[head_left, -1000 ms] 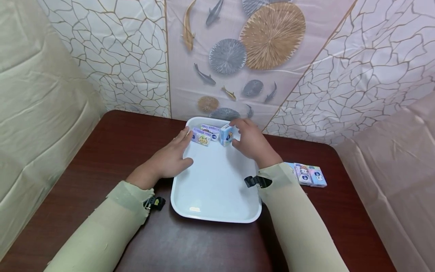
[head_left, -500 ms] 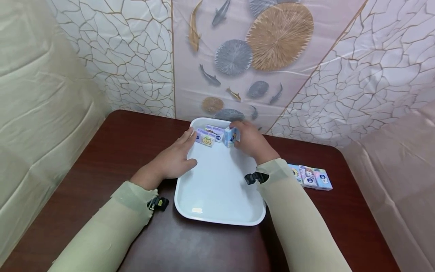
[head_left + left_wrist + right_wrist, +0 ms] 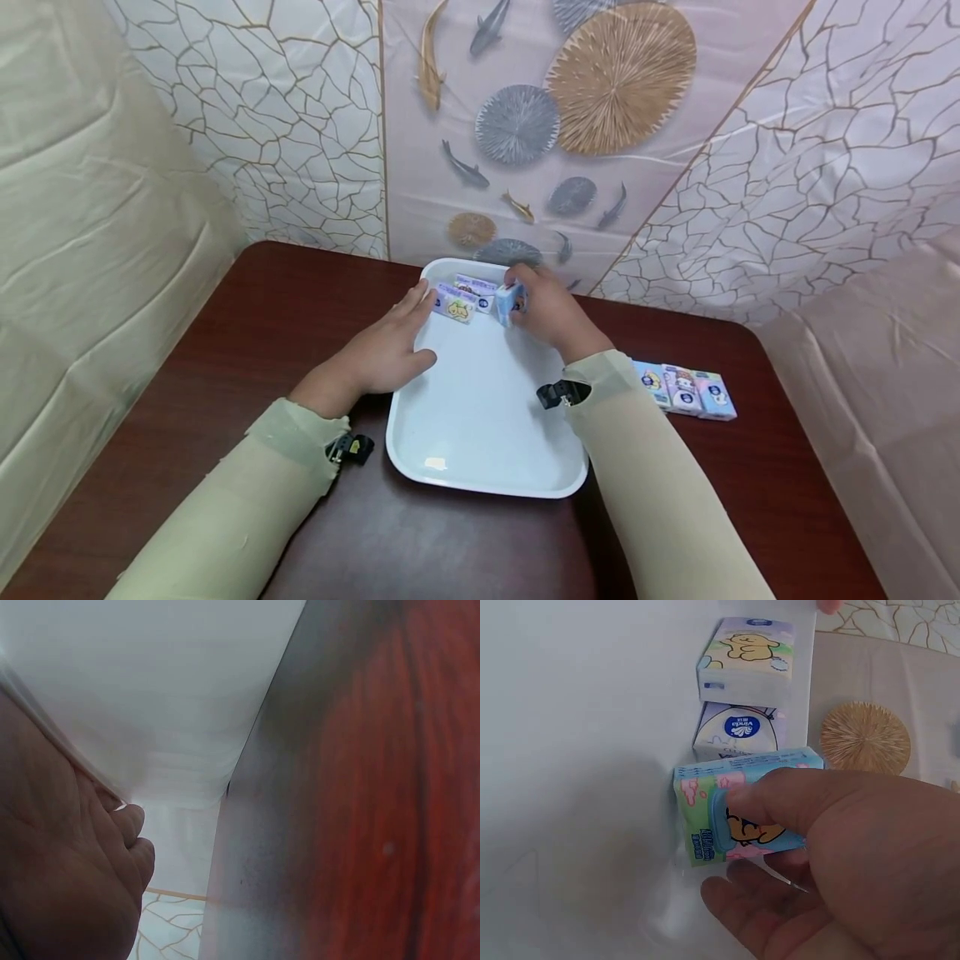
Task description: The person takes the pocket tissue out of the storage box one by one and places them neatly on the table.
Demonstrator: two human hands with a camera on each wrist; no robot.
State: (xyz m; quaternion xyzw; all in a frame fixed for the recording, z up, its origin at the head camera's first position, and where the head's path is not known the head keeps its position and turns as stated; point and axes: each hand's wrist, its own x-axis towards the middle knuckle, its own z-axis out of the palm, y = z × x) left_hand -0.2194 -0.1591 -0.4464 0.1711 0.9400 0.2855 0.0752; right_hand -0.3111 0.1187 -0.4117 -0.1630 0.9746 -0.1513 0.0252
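Note:
My right hand pinches a blue tissue pack at the far right part of the white tray. In the right wrist view the thumb presses on its printed face, with other fingers behind and below. Two lilac and white tissue packs lie by the tray's far wall: one with a yellow cartoon animal, and a second pack right beside the blue one. My left hand rests along the tray's left rim with fingers straight, the fingertips overlapping the end of the nearer lilac pack in the head view.
To the right of the tray, several more tissue packs lie in a row on the dark red-brown table, partly behind my right sleeve. A patterned cloth hangs just beyond the table's far edge.
The blue tissue pack has turned and tilted in my right hand, close to the lilac packs. My left hand stays on the rim. The whole view has shifted slightly.

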